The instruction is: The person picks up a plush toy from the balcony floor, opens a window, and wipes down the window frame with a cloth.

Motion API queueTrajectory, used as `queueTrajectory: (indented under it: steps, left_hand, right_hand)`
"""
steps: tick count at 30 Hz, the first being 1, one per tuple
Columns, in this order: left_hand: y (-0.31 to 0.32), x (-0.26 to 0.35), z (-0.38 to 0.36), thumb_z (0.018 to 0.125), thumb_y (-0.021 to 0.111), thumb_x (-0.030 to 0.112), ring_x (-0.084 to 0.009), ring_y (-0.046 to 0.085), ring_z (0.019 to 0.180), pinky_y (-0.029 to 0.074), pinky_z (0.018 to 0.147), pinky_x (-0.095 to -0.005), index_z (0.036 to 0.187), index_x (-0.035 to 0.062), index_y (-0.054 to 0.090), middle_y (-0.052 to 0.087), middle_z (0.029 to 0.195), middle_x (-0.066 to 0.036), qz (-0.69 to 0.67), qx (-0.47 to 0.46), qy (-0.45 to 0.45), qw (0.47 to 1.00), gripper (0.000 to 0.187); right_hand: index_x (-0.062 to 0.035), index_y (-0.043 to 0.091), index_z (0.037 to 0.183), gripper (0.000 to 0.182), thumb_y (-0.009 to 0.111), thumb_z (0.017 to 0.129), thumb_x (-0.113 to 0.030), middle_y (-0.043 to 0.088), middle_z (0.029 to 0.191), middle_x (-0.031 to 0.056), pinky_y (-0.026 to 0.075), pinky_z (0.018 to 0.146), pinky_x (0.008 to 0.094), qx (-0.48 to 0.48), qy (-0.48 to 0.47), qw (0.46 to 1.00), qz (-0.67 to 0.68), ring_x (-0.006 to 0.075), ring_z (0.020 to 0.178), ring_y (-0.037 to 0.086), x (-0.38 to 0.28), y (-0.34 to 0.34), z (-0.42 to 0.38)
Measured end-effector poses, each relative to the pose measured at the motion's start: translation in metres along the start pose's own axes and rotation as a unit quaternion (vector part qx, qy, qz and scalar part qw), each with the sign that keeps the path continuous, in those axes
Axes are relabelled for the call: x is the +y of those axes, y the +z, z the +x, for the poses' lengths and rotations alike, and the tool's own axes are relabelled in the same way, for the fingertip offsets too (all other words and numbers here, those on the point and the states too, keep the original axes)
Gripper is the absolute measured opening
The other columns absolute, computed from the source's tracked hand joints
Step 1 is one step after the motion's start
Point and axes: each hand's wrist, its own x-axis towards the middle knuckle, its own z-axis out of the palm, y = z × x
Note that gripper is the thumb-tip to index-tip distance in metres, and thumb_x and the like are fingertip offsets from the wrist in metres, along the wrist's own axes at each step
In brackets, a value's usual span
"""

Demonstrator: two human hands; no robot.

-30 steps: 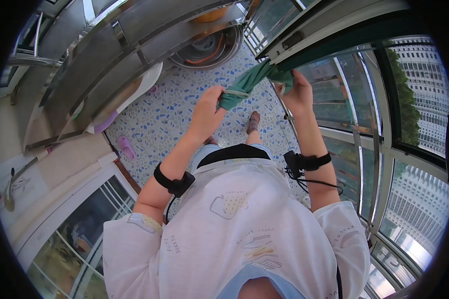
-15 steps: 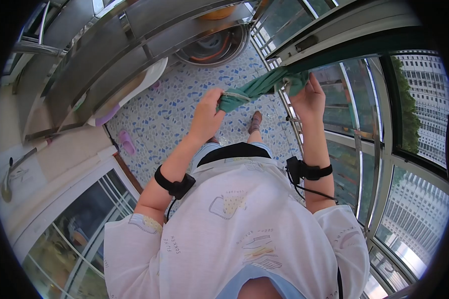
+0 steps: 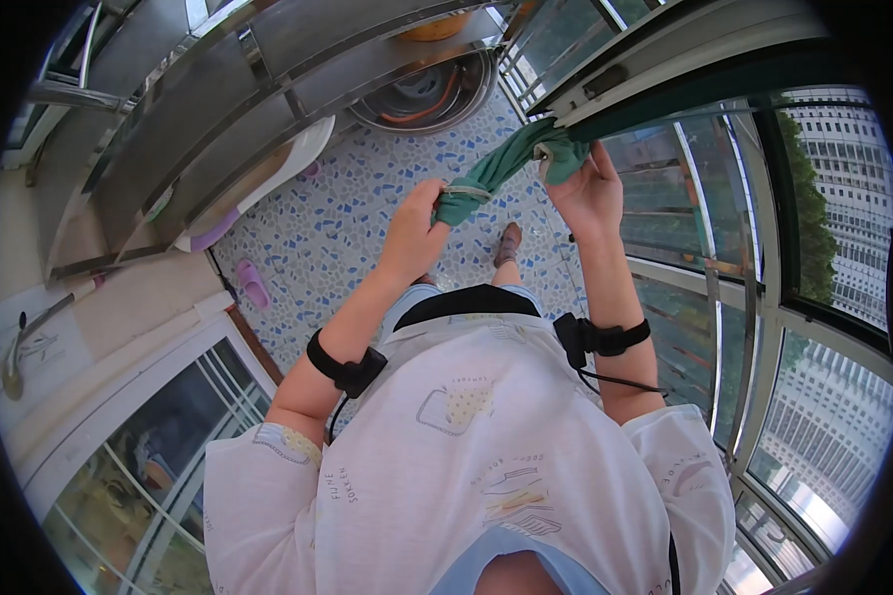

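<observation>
A green cloth [image 3: 506, 167], twisted along its middle, stretches between my two hands over the tiled floor. My left hand [image 3: 414, 230] is wrapped round its lower left end, where a pale edge of the cloth shows. At the upper right end, my right hand [image 3: 587, 194] has its thumb and fingers on the bunched part, palm partly turned up. The far side of the cloth lies close to the dark window frame, and I cannot tell whether they touch.
Metal shelving [image 3: 208, 129] runs across the upper left. Large metal basins [image 3: 486, 84] sit at its far end. Pink slippers [image 3: 253, 285] lie on the blue-and-white floor [image 3: 357, 188]. Barred windows [image 3: 680, 347] line the right side, and a sliding window [image 3: 169, 456] is at lower left.
My right hand has moved left, nearer to my left hand, bringing its end of the cloth along. The cloth now arches more between the hands. My left hand has barely moved.
</observation>
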Motion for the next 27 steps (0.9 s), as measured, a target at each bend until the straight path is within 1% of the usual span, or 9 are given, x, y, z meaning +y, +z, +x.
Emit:
queueTrajectory:
  steps: [2,5,9,11,17,21,23,25,27]
  left_hand:
    - [0.001,0.001,0.0,0.08,0.056,0.003,-0.036,0.058,0.091,0.046,0.079,-0.0403,0.11,-0.0016,0.054,0.059,0.102,-0.019,0.012,0.0,0.013,1.0,0.03]
    - [0.004,0.003,0.004,0.079,0.056,0.002,-0.0364,0.058,0.092,0.046,0.08,-0.0405,0.11,-0.002,0.054,0.059,0.102,-0.019,0.018,-0.022,-0.001,1.0,0.031]
    - [0.011,0.007,0.005,0.078,0.057,0.001,-0.037,0.059,0.094,0.047,0.082,-0.041,0.111,-0.0026,0.054,0.059,0.102,-0.02,0.023,-0.009,0.025,0.999,0.033]
    - [0.011,0.009,0.005,0.078,0.057,0.0,-0.0371,0.059,0.095,0.047,0.082,-0.0412,0.111,-0.0029,0.054,0.059,0.103,-0.02,0.021,-0.007,0.026,0.999,0.033]
    - [0.017,0.015,0.003,0.078,0.058,-0.001,-0.037,0.059,0.093,0.048,0.08,-0.0406,0.112,-0.0013,0.054,0.059,0.103,-0.02,0.018,0.001,0.003,1.0,0.034]
    - [0.033,0.025,0.008,0.078,0.06,-0.001,-0.0356,0.06,0.09,0.048,0.079,-0.0399,0.111,-0.0006,0.055,0.06,0.102,-0.019,0.036,0.009,0.01,0.999,0.033]
    - [0.045,0.032,0.015,0.078,0.061,0.0,-0.0349,0.061,0.089,0.048,0.08,-0.0398,0.11,-0.0005,0.055,0.061,0.101,-0.019,0.031,0.008,0.006,0.999,0.032]
    - [0.058,0.041,0.026,0.08,0.061,0.001,-0.0317,0.062,0.087,0.05,0.077,-0.0382,0.11,-0.0006,0.056,0.062,0.1,-0.018,0.039,-0.011,-0.006,0.999,0.031]
    - [0.076,0.035,0.041,0.081,0.061,0.001,-0.0302,0.063,0.087,0.051,0.075,-0.037,0.111,-0.0007,0.056,0.063,0.1,-0.017,0.018,-0.017,-0.027,0.999,0.03]
  right_hand:
    - [-0.0013,0.046,0.133,0.041,0.032,0.103,-0.027,0.052,0.137,0.0161,0.035,0.109,0.0479,0.005,0.018,1.0,-0.025,0.0321,0.127,0.048,0.001,0.004,-0.001]
    - [-0.0016,0.046,0.132,0.04,0.033,0.102,-0.026,0.053,0.136,0.0151,0.034,0.109,0.048,0.017,-0.002,0.999,-0.046,0.0316,0.127,0.047,0.003,0.008,0.0]
    - [-0.0022,0.047,0.132,0.039,0.033,0.102,-0.025,0.053,0.135,0.0148,0.033,0.109,0.0486,0.035,-0.011,0.999,0.005,0.0314,0.127,0.047,0.0,0.004,0.002]
    - [-0.0033,0.049,0.13,0.039,0.033,0.103,-0.025,0.053,0.135,0.0144,0.033,0.109,0.0491,0.081,-0.019,0.996,-0.012,0.0314,0.126,0.047,0.0,0.008,0.002]
    - [-0.0016,0.051,0.127,0.039,0.032,0.102,-0.025,0.054,0.134,0.0152,0.033,0.109,0.0495,0.051,0.012,0.998,0.027,0.0319,0.125,0.048,-0.008,0.006,0.01]
    - [-0.0001,0.051,0.126,0.04,0.032,0.102,-0.026,0.054,0.134,0.0159,0.033,0.109,0.0494,0.005,-0.003,1.0,0.006,0.0326,0.125,0.049,-0.049,-0.015,0.021]
    - [0.0008,0.05,0.127,0.041,0.032,0.102,-0.026,0.053,0.135,0.0163,0.034,0.109,0.0493,0.026,-0.012,0.998,0.06,0.0332,0.125,0.049,-0.075,-0.009,0.021]
    - [0.0014,0.05,0.127,0.042,0.03,0.102,-0.025,0.053,0.135,0.0168,0.033,0.109,0.0493,0.012,-0.023,0.998,0.065,0.0337,0.126,0.048,-0.092,-0.013,0.02]
    - [0.0015,0.05,0.127,0.04,0.032,0.102,-0.024,0.054,0.135,0.0168,0.032,0.109,0.049,-0.09,0.02,0.994,0.064,0.0334,0.127,0.046,-0.11,-0.017,0.022]
